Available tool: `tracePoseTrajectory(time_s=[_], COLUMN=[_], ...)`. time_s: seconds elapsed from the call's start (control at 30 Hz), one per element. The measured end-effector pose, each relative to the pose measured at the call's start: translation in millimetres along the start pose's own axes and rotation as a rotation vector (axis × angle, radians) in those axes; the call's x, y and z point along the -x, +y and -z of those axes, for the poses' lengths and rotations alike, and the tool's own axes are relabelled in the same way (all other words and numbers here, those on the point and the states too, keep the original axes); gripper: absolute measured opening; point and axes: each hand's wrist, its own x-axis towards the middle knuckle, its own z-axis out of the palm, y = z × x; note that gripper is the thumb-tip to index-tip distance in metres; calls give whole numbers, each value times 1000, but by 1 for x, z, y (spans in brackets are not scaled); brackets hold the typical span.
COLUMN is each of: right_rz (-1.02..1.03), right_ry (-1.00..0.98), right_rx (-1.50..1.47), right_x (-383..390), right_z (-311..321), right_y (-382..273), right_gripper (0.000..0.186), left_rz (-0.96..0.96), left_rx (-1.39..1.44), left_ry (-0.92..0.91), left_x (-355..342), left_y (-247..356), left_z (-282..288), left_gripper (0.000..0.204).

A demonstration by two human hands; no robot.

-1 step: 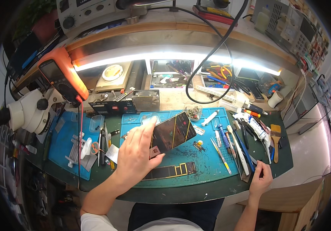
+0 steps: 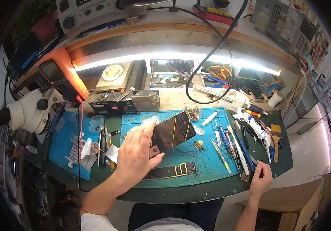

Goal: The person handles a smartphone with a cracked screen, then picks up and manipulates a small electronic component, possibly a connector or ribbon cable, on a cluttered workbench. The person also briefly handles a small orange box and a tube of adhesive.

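Note:
My left hand (image 2: pixel 134 152) is closed round the left end of a black smartphone (image 2: pixel 173 133). The phone is tilted above the blue mat, its screen showing dark images and thin yellow lines. Below it, on the mat, lies a long dark phone part with yellow edging (image 2: pixel 173 170), its left end behind my wrist. My right hand (image 2: pixel 261 179) rests at the bench's right front edge, fingers curled together; whatever they hold, if anything, I cannot make out. Right beside those fingertips are the lower end of a blue pen-like tool (image 2: pixel 246 152) and a flat metal blade (image 2: pixel 245 176).
Tweezers (image 2: pixel 221 156), a white-handled tool (image 2: pixel 239 148), a wooden-handled brush (image 2: pixel 275 140) and a white tube (image 2: pixel 257 129) crowd the right side. An orange multimeter (image 2: pixel 63 75) and a microscope (image 2: pixel 21 111) stand left. A black cable (image 2: pixel 188 90) hangs over the back of the bench.

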Motion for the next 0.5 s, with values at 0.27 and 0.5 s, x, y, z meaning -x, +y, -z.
tracePoseTrajectory(time_s=[0.27,0.5], right_rz=[-15,6], right_ry=[-5,6], right_rx=[-7,-15], right_x=[0,-1], right_z=[1,0], right_y=[-2,-4], right_gripper=[11,11], left_rz=[-118,-137], left_rx=[-169,-182], left_ry=[179,231], left_x=[-5,-5], left_y=[0,-6], left_z=[4,0], left_gripper=[99,100])
